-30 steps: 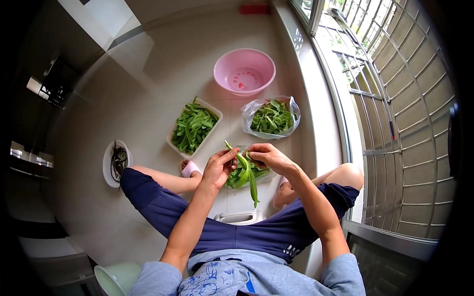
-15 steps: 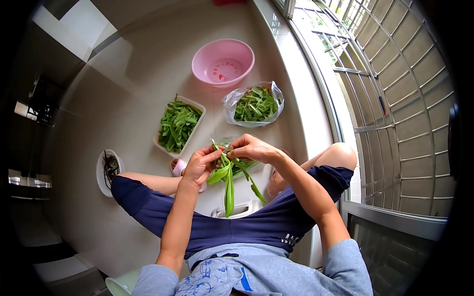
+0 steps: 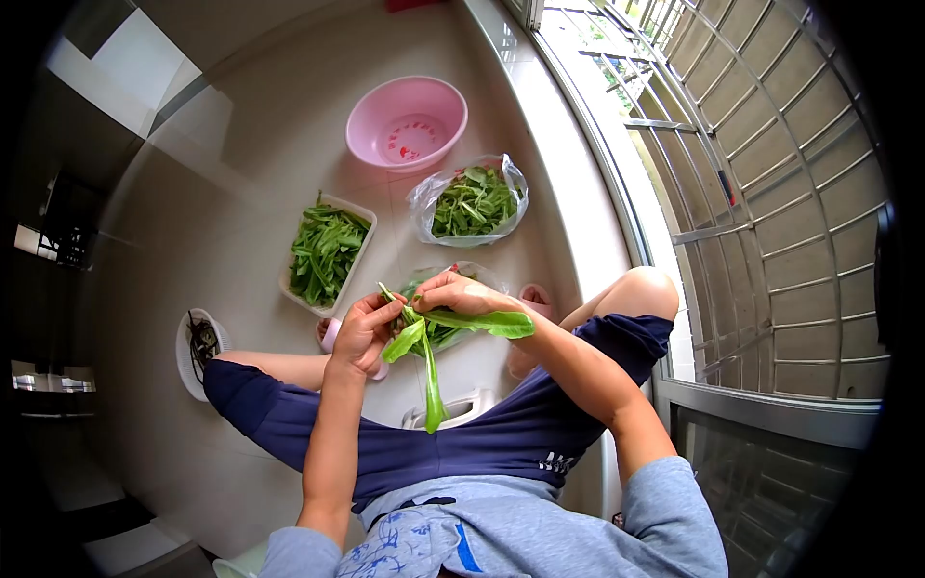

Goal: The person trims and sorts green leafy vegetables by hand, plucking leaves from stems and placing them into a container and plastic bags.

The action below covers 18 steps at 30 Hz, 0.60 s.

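Between my knees, my left hand (image 3: pixel 364 332) pinches the stem end of some long leafy greens (image 3: pixel 429 366), whose leaves hang down and out to the right. My right hand (image 3: pixel 458 295) is closed on the same greens at the stalk, with one broad leaf lying out under its wrist. Just below both hands, a plastic bag of greens (image 3: pixel 445 335) lies on the floor, partly hidden by them. Farther off sit a white tray (image 3: pixel 370 229) heaped with cut leaves and a clear plastic bag (image 3: pixel 420 204) full of greens.
A pink basin (image 3: pixel 361 130) stands at the far side. On the left is a white oval basket (image 3: pixel 186 358) with dark stringy strands in it. A ledge and a window with metal bars (image 3: pixel 771 202) run along the right. Part of a white stool (image 3: pixel 472 407) shows beneath me.
One leaf that hung down at the right now sticks out sideways under my right wrist. The whole view has shifted slightly, so the containers appear farther left.
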### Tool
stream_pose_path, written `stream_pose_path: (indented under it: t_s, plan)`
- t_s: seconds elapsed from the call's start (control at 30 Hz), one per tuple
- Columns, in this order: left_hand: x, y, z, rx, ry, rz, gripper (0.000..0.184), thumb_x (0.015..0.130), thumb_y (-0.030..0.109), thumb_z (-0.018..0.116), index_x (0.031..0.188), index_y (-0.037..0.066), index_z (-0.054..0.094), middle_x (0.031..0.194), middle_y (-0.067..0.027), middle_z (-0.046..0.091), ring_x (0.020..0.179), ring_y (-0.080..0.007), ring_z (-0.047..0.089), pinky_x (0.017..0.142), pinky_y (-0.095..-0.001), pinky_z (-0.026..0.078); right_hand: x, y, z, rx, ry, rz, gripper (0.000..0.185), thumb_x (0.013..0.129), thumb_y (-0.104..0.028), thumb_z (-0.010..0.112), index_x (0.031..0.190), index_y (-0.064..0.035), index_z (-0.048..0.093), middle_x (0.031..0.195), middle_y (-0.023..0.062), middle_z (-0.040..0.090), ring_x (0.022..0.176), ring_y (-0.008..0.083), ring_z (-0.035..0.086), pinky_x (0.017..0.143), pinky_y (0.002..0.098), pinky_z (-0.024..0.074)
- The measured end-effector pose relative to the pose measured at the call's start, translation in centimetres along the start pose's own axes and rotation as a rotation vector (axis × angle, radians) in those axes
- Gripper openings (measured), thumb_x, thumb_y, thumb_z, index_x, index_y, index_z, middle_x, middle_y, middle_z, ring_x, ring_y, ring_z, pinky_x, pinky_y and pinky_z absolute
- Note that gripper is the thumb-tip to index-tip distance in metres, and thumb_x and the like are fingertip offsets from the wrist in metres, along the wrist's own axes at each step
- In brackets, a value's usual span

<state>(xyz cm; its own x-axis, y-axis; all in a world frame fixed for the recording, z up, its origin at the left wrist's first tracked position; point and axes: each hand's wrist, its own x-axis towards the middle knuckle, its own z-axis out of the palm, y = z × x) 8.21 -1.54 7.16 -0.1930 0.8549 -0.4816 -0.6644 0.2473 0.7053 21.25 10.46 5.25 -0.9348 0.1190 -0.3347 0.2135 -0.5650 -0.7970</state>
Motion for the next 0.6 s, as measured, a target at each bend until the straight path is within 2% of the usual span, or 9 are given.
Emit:
stream_pose_path:
  t_s: [0.1,0.17,0.2,0.23,0.3,0.37,0.4,0.53,0.6]
  plan:
    - [0.0,-0.2,0.1,-0.019,0.004,0.03,0.007,0.074,0.004,0.054,0.08,0.001,0.056,0.07,-0.0043,0.057,0.059,-0.0099,0.051,0.053,-0.0202,0.04,0.0,0.2,0.2,0.004,0.025,0.009,0.014,0.07,-0.015,0.05,0.064,-0.0042,0.056,0.056,-0.0011,0.049,0.048,0.0061,0.043,0.045,0.0186,0.033]
    - [0.1,-0.3,0.1,-0.001,0.035,0.042,0.007,0.073,0.005,0.055,0.079,0.002,0.056,0.069,-0.0031,0.055,0.056,-0.0097,0.048,0.051,-0.0205,0.037,0.5,0.7,-0.3,-0.028,0.083,-0.056,0.014,0.072,-0.014,0.047,0.07,-0.0025,0.056,0.065,0.0006,0.052,0.057,0.0065,0.046,0.049,0.0206,0.0354]
    - [0.2,-0.3,0.1,-0.029,0.014,0.046,0.006,0.073,0.005,0.055,0.079,0.003,0.056,0.068,-0.0031,0.055,0.057,-0.0099,0.048,0.051,-0.0208,0.037,0.6,0.7,-0.7,-0.189,0.097,-0.153,0.016,0.073,-0.014,0.045,0.072,-0.0021,0.056,0.068,0.0022,0.052,0.058,0.0075,0.045,0.051,0.0216,0.0361]
    - [0.2,-0.2,0.1,-0.056,-0.007,0.05,0.005,0.073,0.005,0.055,0.078,0.003,0.056,0.068,-0.0031,0.054,0.057,-0.0101,0.048,0.051,-0.0211,0.037,0.5,0.4,-1.0,-0.118,0.061,-0.184,0.015,0.074,-0.014,0.045,0.072,-0.0019,0.054,0.066,0.0028,0.051,0.058,0.0088,0.046,0.052,0.0209,0.0364]
    - [0.1,-0.1,0.2,-0.103,0.004,0.065,0.004,0.073,0.005,0.055,0.077,0.004,0.056,0.068,-0.0029,0.054,0.057,-0.0103,0.048,0.05,-0.0212,0.037,0.3,-0.5,-1.4,0.075,0.176,-0.007,0.015,0.077,-0.015,0.044,0.073,-0.0019,0.051,0.066,0.0038,0.05,0.06,0.0108,0.047,0.054,0.0209,0.0374]
    - [0.1,0.0,-0.1,-0.095,0.001,0.067,0.004,0.073,0.005,0.056,0.077,0.003,0.056,0.068,-0.003,0.054,0.056,-0.0104,0.048,0.05,-0.0208,0.037,0.1,-1.0,-2.0,0.044,0.093,-0.1,0.017,0.082,-0.017,0.041,0.076,-0.0023,0.047,0.069,0.0045,0.05,0.061,0.0114,0.048,0.055,0.0219,0.0388]
    - [0.0,0.1,-0.1,-0.086,0.013,0.068,0.004,0.073,0.005,0.056,0.077,0.002,0.055,0.067,-0.0032,0.054,0.056,-0.0101,0.048,0.049,-0.0202,0.037,-0.3,-1.6,-1.7,-0.002,0.139,-0.087,0.019,0.084,-0.017,0.04,0.08,0.0004,0.045,0.071,0.0061,0.049,0.063,0.0124,0.048,0.055,0.0231,0.0399]
    - [-0.1,0.1,-0.3,-0.069,0.009,0.081,0.004,0.073,0.004,0.056,0.076,0.002,0.055,0.065,-0.0033,0.053,0.054,-0.0093,0.049,0.047,-0.0191,0.038,-0.9,-1.9,-0.8,-0.043,0.14,-0.112,0.016,0.084,-0.016,0.039,0.08,-0.0019,0.045,0.068,0.0031,0.049,0.06,0.0098,0.046,0.052,0.022,0.0387]
    - [-0.1,0.1,-0.3,-0.056,0.014,0.084,0.005,0.072,0.004,0.057,0.076,0.002,0.055,0.065,-0.0033,0.054,0.053,-0.009,0.049,0.047,-0.0188,0.038,-1.2,-2.2,-0.3,-0.206,0.129,-0.049,0.016,0.083,-0.018,0.043,0.081,-0.0029,0.047,0.065,0.0007,0.048,0.057,0.0076,0.043,0.05,0.0206,0.0365]
